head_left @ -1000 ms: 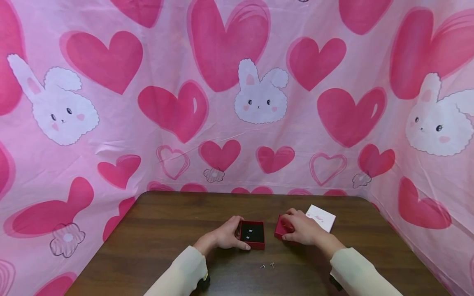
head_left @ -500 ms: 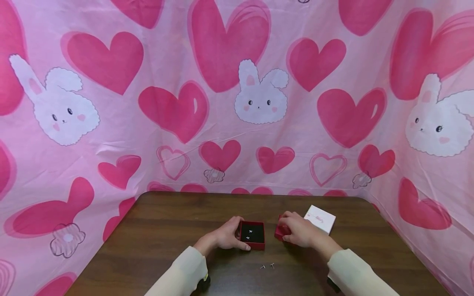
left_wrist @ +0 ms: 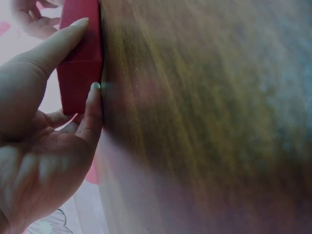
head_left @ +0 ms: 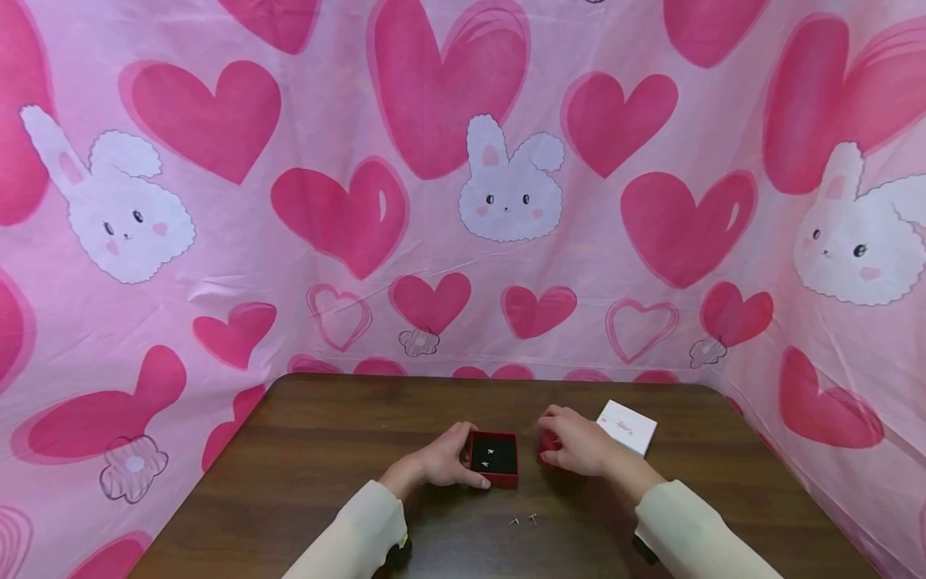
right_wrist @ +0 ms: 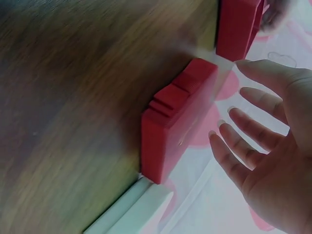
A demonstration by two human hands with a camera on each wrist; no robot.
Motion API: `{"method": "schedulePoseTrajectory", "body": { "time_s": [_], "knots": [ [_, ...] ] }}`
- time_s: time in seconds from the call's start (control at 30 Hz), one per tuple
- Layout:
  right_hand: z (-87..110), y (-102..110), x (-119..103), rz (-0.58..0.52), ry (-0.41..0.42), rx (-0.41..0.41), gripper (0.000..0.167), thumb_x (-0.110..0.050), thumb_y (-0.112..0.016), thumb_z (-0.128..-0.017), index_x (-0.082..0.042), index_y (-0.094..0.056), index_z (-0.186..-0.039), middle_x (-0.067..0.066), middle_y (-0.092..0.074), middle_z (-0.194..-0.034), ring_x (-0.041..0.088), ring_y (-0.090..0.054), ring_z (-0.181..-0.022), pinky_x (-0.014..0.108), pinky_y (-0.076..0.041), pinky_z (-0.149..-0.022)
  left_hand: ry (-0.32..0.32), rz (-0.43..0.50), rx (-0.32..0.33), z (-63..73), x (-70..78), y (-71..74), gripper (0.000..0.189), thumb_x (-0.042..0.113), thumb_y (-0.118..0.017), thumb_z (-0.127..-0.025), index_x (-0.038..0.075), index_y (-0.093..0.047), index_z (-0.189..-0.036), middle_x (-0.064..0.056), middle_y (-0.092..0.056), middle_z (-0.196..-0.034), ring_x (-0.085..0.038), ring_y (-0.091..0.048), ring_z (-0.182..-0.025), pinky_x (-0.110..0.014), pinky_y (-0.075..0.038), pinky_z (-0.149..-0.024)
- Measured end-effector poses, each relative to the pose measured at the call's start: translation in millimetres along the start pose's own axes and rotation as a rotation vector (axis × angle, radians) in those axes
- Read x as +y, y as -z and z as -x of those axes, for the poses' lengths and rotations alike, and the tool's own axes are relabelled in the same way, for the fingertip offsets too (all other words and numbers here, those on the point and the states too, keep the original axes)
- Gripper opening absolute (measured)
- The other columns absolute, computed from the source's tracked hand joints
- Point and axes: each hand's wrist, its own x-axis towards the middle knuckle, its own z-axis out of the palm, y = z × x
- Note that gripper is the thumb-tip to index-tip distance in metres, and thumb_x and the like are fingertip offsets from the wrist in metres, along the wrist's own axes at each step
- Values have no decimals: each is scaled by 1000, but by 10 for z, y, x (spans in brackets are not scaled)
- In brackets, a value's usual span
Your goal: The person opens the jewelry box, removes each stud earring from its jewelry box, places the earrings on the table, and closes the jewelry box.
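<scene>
My left hand (head_left: 443,458) grips the left side of an open red jewelry box (head_left: 504,482); in the left wrist view the thumb lies along one wall of this box (left_wrist: 78,83), fingers at its other side. On its black insert (head_left: 502,462) sit two small silver star-shaped earrings (head_left: 490,452). To its right my right hand (head_left: 579,442) hovers over a red box lid (head_left: 544,458), partly hiding it. In the right wrist view the fingers are spread and apart from the lid (right_wrist: 183,126), which has a ribbon bow along one edge.
A white flat box (head_left: 626,426) with pink lettering lies beyond the right hand, close to the lid. Two small silver stud pieces (head_left: 533,519) lie on the wooden table (head_left: 325,426) in front of the jewelry box. A pink heart-and-rabbit curtain (head_left: 427,233) surrounds the table's far sides.
My right hand has shifted slightly left and up over the lid. The left hand and jewelry box have stayed in place.
</scene>
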Motion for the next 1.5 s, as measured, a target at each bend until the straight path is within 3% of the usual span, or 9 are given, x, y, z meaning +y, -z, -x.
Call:
{"method": "schedulePoseTrajectory", "body": {
  "time_s": [0.33, 1.1, 1.5],
  "knots": [
    [-38, 17, -147, -1, 36, -7, 40, -20, -81, -87, -11, -70, -124, 5, -61, -124, 27, -58, -115, 62, -49, -94, 11, 2, -3, 4, 9, 4, 72, 26, -91, -78, 6, -47, -132, -2, -52, -114, -17, -52, -104, -40, -47, -98],
    [-161, -144, -354, -17, 195, -50, 34, -19, -77, -88, -8, -70, -120, 4, -66, -111, 24, -63, -98, 49, -54, -86, 18, -16, -4, -5, 19, 4, 71, 27, -90, -78, 8, -48, -130, -2, -52, -113, -18, -54, -104, -43, -48, -102],
    [-234, -243, -424, -20, 176, -85, 34, -22, -78, -89, -11, -71, -121, 1, -66, -107, 16, -59, -97, 45, -55, -90, 12, 0, -4, -15, 4, -2, 68, 25, -90, -78, 9, -48, -129, -2, -52, -113, -18, -54, -105, -43, -49, -102]
  ]
}}
